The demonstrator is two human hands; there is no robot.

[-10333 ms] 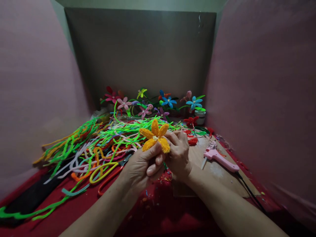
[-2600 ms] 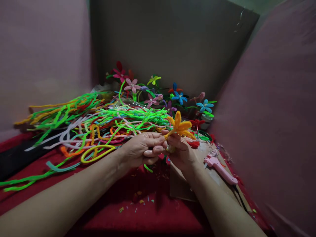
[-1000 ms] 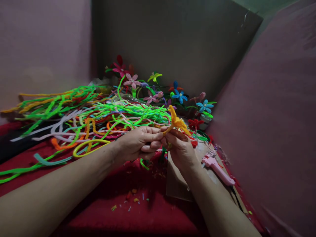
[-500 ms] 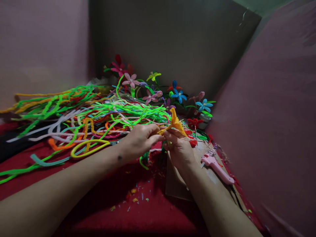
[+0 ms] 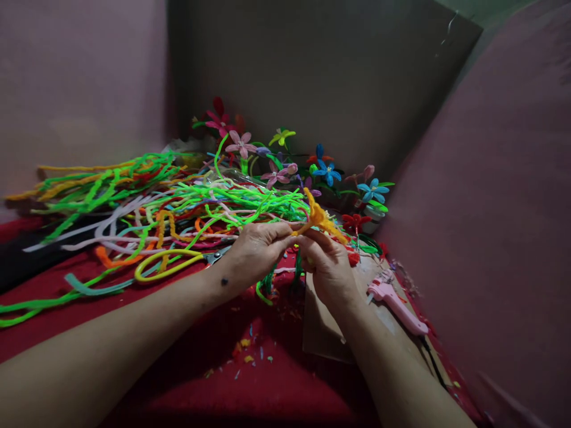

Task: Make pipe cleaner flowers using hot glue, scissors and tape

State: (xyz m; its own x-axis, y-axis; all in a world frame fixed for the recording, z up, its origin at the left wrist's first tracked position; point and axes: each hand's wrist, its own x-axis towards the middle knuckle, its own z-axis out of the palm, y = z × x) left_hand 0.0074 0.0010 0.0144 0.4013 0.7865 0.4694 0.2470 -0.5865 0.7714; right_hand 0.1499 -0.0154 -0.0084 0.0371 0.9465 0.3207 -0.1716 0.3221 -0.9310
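Observation:
An orange-yellow pipe-cleaner flower point(image 5: 317, 215) is held between my two hands above the red cloth. My left hand point(image 5: 256, 246) pinches the twisted stem end of it. Close beside, my right hand point(image 5: 328, 261) is closed on the flower's base, with petals flaring up and to the right past the fingers. The fingertips of both hands nearly meet, so part of the stem is hidden. Yellow-handled scissors point(image 5: 172, 264) lie just left of my left wrist, their blades partly behind that hand.
Loose pipe cleaners point(image 5: 223, 199) in many colours heap up behind and left. Finished pipe-cleaner flowers point(image 5: 328, 172) stand at the back. A pink glue gun point(image 5: 399, 309) rests on a cardboard sheet point(image 5: 323, 333) at right. Trimmings dot the red cloth point(image 5: 250, 386).
The whole view has shifted slightly. My left fingers have moved a little along the stem toward the right hand, and both hands still hold the flower.

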